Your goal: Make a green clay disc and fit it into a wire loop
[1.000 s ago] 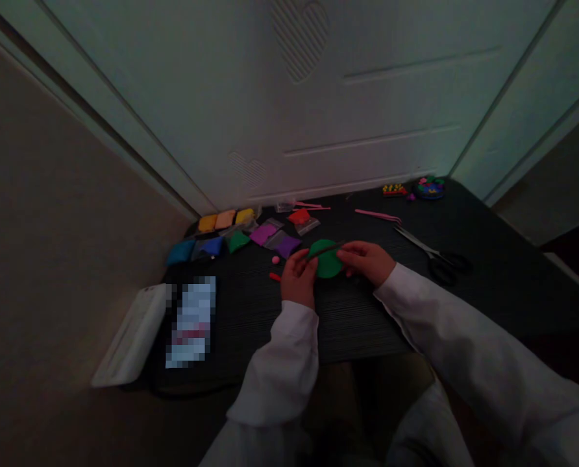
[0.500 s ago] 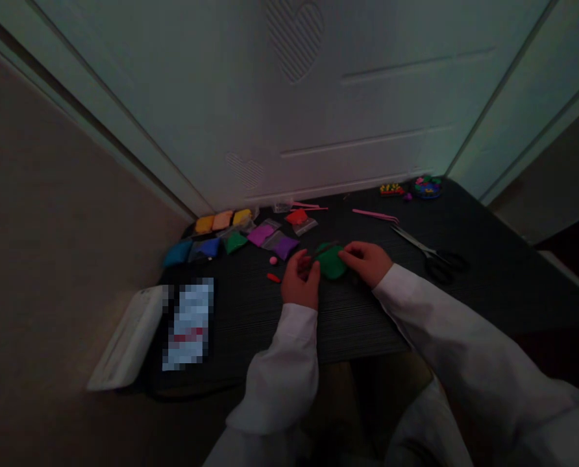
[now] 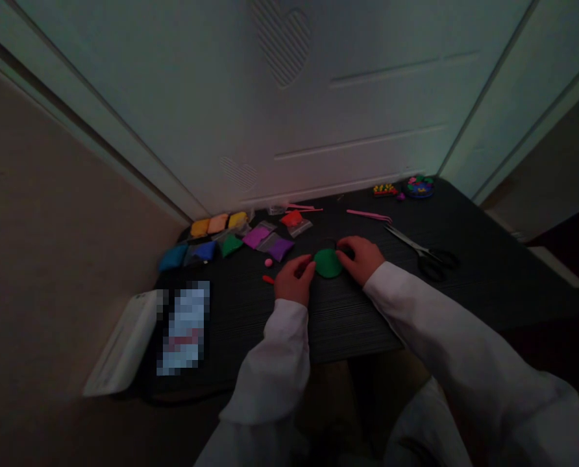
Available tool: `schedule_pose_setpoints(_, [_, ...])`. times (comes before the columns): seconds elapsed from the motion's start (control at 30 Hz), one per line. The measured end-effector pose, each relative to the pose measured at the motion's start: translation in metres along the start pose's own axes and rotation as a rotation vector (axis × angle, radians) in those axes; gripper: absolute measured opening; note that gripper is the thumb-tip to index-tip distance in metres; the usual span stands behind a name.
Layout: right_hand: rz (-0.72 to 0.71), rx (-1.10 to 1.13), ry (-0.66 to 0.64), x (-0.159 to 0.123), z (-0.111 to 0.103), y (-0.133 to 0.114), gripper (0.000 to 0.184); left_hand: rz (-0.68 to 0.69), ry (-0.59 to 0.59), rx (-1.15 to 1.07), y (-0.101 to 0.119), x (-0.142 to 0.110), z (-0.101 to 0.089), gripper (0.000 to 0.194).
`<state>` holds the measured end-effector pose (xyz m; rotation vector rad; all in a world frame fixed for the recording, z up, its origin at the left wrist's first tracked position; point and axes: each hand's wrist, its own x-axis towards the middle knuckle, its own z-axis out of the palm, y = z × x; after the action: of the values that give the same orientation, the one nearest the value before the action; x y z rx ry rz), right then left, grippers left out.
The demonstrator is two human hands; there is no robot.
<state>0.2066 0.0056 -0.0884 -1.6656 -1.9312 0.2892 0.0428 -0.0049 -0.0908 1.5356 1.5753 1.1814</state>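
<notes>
A flat round disc of green modelling clay (image 3: 328, 263) lies between my two hands, level with the dark tabletop. My left hand (image 3: 293, 280) is at its left edge, fingers curled and thumb tip against the rim. On the opposite side, my right hand (image 3: 361, 258) pinches the right edge between thumb and bent fingers. Whether the disc rests on the table or hovers just over it, I cannot tell. Just left of my left hand are a small pink ball (image 3: 269, 263) and a red piece (image 3: 268, 279), partly beside the fingers.
Black-handled scissors (image 3: 423, 253) lie to the right, with pink tweezers (image 3: 369, 215) behind. Clay packets, including a purple one (image 3: 280, 248) and a green one (image 3: 232, 245), fill the back left. A round dish (image 3: 420, 187) of coloured pieces stands back right. A phone-like screen (image 3: 185, 327) lies left.
The green disc has gone from tilted, with a dark edge behind it, to flat and fully round. My hands have shifted to its sides. The whole view has moved slightly.
</notes>
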Motion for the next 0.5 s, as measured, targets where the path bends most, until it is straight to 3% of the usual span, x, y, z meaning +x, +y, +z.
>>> schedule_pose_setpoints(0.27, [-0.098, 0.011, -0.026, -0.001, -0.004, -0.005, 0.018, 0.032, -0.136, 0.051, -0.006, 0.014, -0.008, 0.026])
schedule_pose_setpoints(0.5, [-0.043, 0.086, 0.185, 0.005, 0.001, -0.004, 0.021, -0.071, -0.227, 0.015, 0.003, 0.018, -0.015, 0.030])
